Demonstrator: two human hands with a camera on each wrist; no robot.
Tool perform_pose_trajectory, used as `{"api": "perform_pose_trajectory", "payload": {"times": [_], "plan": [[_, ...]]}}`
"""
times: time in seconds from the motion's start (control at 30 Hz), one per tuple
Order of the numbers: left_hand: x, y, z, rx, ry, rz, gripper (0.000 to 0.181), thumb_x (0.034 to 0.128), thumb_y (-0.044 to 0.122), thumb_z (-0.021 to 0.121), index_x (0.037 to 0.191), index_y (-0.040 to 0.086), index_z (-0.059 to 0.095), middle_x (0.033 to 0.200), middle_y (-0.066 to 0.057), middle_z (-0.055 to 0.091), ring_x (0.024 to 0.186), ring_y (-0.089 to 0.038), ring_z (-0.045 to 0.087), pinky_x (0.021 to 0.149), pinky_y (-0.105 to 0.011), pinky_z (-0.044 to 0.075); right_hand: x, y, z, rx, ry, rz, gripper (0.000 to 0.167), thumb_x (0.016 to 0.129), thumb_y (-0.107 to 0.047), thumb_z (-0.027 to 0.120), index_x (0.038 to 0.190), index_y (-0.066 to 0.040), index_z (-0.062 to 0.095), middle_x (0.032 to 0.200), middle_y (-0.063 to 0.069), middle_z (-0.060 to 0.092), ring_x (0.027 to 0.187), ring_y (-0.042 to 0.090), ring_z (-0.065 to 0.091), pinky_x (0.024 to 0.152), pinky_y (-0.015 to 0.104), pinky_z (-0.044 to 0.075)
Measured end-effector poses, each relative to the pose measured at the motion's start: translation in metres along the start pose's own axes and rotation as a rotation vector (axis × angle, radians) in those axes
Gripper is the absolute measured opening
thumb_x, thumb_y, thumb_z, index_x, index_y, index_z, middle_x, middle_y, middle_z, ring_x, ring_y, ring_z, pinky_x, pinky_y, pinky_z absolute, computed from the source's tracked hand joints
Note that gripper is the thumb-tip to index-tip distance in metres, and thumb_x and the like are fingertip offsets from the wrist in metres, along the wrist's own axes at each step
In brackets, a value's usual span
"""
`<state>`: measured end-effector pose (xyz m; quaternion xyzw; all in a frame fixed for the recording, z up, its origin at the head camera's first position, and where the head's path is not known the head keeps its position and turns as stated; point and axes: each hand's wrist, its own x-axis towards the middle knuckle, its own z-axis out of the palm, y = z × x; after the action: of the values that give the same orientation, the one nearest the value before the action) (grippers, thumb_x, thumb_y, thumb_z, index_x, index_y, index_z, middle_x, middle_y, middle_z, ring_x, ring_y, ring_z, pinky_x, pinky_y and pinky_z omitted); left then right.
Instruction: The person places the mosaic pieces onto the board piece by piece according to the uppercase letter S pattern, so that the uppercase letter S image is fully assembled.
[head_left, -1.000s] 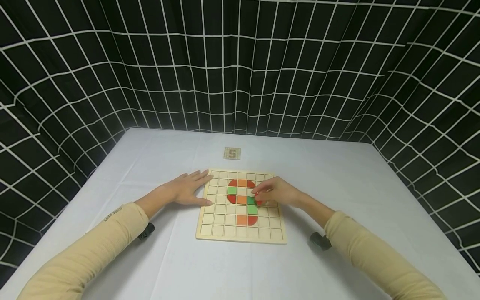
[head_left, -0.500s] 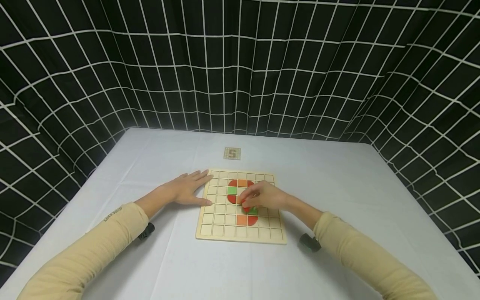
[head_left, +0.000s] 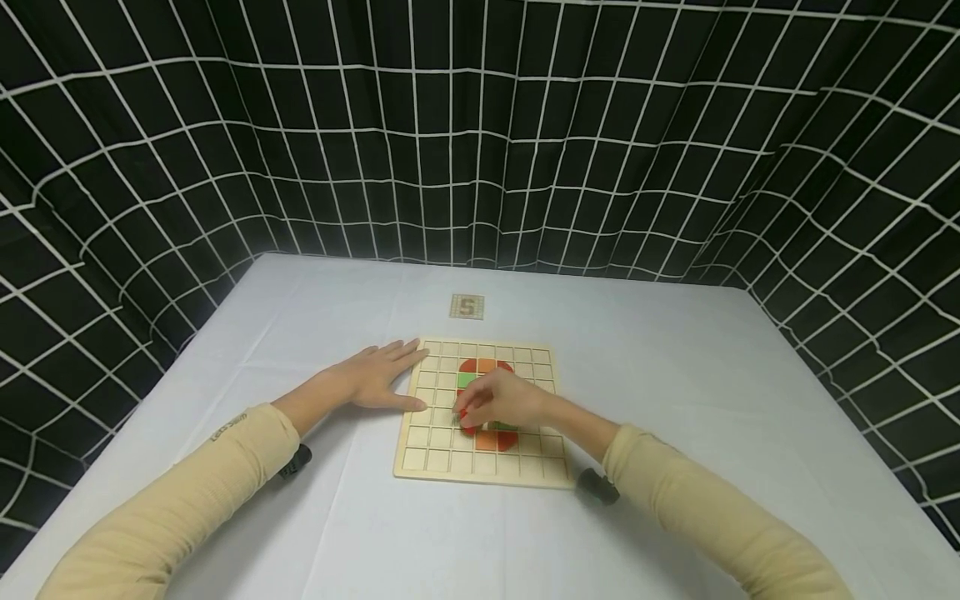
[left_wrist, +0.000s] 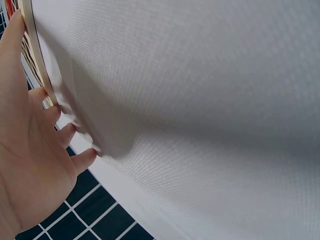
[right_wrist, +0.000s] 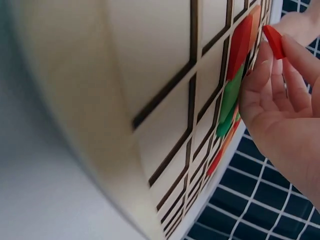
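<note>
My right hand [head_left: 510, 398] pinches a small red tile [right_wrist: 273, 42] between thumb and fingertips, tilted just off the surface of a pale wooden grid board [head_left: 417, 458]. It hovers over the cells left of centre and hides part of the pattern beneath. Around it lie tiles set in cells: a red tile [head_left: 468, 366] with a rounded corner, an orange tile [head_left: 487, 365], a light green tile [head_left: 465, 380], and lower down another orange tile [head_left: 487, 440] beside a red tile [head_left: 507, 441]. My left hand [head_left: 378, 379] rests with spread fingers on the board's left edge.
Behind the board a small square card [head_left: 467, 307] with a brown, blocky 5 or S figure lies on the white tablecloth [head_left: 637, 350]. Black curtain with white grid lines [head_left: 480, 150] surrounds the table. A dark band [head_left: 597, 487] sits under the right wrist.
My right hand has moved left across the board, carrying the red tile from the right of the dark green tile to the cells left of centre. My left hand stays put.
</note>
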<state>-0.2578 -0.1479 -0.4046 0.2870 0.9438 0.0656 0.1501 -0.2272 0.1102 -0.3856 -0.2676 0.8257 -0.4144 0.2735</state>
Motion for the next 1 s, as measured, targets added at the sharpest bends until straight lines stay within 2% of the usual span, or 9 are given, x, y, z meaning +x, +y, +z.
{"api": "perform_pose_trajectory", "payload": {"times": [0.2,0.43,0.7,1.0], "plan": [[0.0008,0.0004,0.0004,0.001,0.001,0.007,0.098,0.0826,0.076,0.044,0.154,0.016,0.016,0.158,-0.010,0.009,0.142,-0.034,0.011,0.111,-0.056,0.013,0.0043,-0.0008,0.0068,-0.063,-0.047,-0.023,0.011,0.083,-0.007,0.074,0.094,-0.009,0.072,0.076,-0.001,0.069,0.071,0.013,0.060,0.066,0.023,0.048],[0.0008,0.0011,-0.0008,-0.001,0.000,0.006,0.097,0.0830,0.075,0.045,0.154,0.015,0.016,0.158,-0.010,0.010,0.142,-0.034,0.011,0.111,-0.056,0.013,0.0048,-0.0019,0.0090,-0.136,-0.051,-0.047,0.014,0.080,-0.004,0.076,0.094,-0.009,0.073,0.074,-0.004,0.068,0.070,0.009,0.059,0.065,0.021,0.049],[0.0002,0.0015,-0.0009,-0.003,-0.001,0.005,0.097,0.0829,0.075,0.045,0.154,0.015,0.016,0.158,-0.010,0.009,0.142,-0.034,0.011,0.111,-0.056,0.013,0.0045,-0.0005,0.0088,-0.177,-0.068,-0.089,0.016,0.079,-0.003,0.077,0.093,-0.009,0.075,0.077,-0.008,0.066,0.072,0.008,0.059,0.068,0.021,0.052],[-0.0005,0.0017,-0.0005,-0.009,-0.002,-0.003,0.097,0.0828,0.074,0.046,0.154,0.015,0.016,0.158,-0.010,0.010,0.142,-0.034,0.011,0.111,-0.057,0.013,0.0034,-0.0010,0.0036,-0.210,-0.096,-0.086,0.015,0.080,-0.005,0.077,0.094,-0.010,0.074,0.078,-0.007,0.064,0.074,0.008,0.057,0.069,0.021,0.050]]}}
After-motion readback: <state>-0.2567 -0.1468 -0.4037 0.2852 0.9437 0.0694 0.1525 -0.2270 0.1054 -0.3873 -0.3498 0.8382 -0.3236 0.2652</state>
